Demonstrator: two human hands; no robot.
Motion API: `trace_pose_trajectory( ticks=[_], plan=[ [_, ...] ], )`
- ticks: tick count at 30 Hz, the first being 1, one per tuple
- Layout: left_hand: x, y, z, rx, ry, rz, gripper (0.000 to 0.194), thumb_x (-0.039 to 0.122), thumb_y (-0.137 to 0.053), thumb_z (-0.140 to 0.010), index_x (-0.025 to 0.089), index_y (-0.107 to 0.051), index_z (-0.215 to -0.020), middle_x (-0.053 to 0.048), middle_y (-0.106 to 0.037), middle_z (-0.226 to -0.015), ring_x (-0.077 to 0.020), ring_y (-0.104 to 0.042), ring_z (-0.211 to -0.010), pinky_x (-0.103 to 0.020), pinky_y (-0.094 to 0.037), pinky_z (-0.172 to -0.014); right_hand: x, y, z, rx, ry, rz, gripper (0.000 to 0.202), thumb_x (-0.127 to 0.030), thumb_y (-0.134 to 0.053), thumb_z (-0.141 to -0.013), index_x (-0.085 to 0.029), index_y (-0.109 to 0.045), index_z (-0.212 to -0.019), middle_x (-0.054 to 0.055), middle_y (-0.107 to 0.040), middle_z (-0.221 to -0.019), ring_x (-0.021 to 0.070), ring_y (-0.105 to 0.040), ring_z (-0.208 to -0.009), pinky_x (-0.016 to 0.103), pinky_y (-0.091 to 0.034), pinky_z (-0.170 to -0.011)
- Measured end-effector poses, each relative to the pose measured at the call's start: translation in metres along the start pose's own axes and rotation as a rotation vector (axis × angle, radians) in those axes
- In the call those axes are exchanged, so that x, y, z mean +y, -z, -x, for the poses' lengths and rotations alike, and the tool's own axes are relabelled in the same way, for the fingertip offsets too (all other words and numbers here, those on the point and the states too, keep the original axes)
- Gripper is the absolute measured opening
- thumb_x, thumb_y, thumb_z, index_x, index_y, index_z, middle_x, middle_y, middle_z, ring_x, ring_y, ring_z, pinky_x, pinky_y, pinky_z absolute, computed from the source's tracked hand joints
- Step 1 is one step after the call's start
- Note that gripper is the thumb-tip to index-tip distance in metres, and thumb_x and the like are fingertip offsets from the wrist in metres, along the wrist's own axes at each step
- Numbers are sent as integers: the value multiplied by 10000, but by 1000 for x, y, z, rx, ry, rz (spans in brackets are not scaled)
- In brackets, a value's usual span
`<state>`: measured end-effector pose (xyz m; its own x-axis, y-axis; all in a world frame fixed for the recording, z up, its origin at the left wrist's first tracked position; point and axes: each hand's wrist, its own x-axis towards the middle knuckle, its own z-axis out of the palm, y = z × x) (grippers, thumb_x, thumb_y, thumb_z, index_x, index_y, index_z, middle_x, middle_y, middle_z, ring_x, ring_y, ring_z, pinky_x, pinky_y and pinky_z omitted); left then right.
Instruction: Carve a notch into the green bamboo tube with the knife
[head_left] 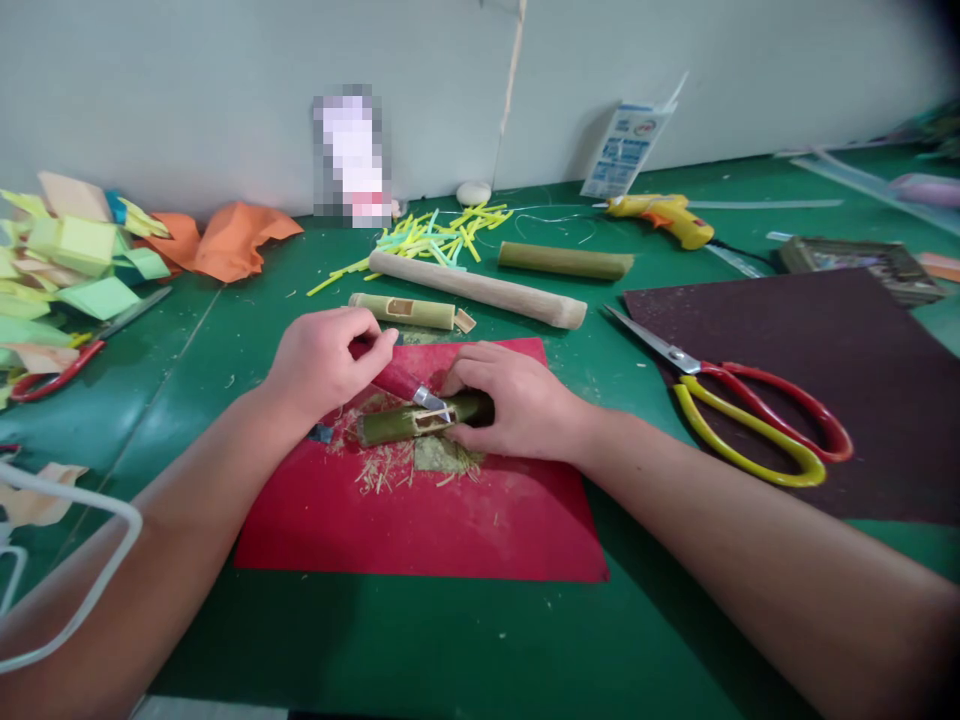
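Note:
My left hand is closed around the red handle of a carving knife. The knife's metal blade reaches down into a rectangular opening cut in a short green bamboo tube. Gripping that tube's right end is my right hand, which hides part of it. The tube lies tilted slightly above a red mat. Wood shavings are scattered on the mat around the tube, beside a greenish worn patch.
Behind the mat lie a notched bamboo piece, a pale wooden stick, another bamboo tube and yellow-green strips. Large scissors rest on a dark sheet at right, near a yellow glue gun. Folded papers sit left.

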<state>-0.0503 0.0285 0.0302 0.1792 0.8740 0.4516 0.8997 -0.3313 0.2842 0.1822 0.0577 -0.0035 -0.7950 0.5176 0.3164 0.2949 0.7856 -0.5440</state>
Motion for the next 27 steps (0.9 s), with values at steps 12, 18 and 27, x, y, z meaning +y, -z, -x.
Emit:
trace_pose_trajectory(
  ticks=[12, 18, 27],
  plan=[
    [-6, 0, -1, -305, -282, -125, 439, 488, -411, -950, 194, -561, -661, -7, -594, -643, -148, -516, -604, -287, -282, -548, -2, 3, 0, -36, -13, -25, 188, -213, -723, -708, -183, -571, -816, 55, -670, -941, 218, -600, -914, 355, -466, -811],
    [-4, -7, -1, -257, -253, -98, 450, 417, -392, -964, 191, -496, -589, -1, -524, -560, -144, -462, -547, -292, -272, -538, -1, 3, 0, -20, 5, -36, 210, -216, -743, -704, -165, -578, -824, 61, -673, -945, 213, -600, -914, 349, -466, -805],
    [-3, -13, 2, -196, -232, -73, 433, 364, -391, -956, 192, -489, -570, -2, -501, -546, -143, -435, -540, -298, -281, -548, -1, 3, 0, -36, -3, -38, 224, -220, -756, -708, -172, -571, -826, 64, -674, -960, 224, -602, -932, 358, -467, -820]
  ],
)
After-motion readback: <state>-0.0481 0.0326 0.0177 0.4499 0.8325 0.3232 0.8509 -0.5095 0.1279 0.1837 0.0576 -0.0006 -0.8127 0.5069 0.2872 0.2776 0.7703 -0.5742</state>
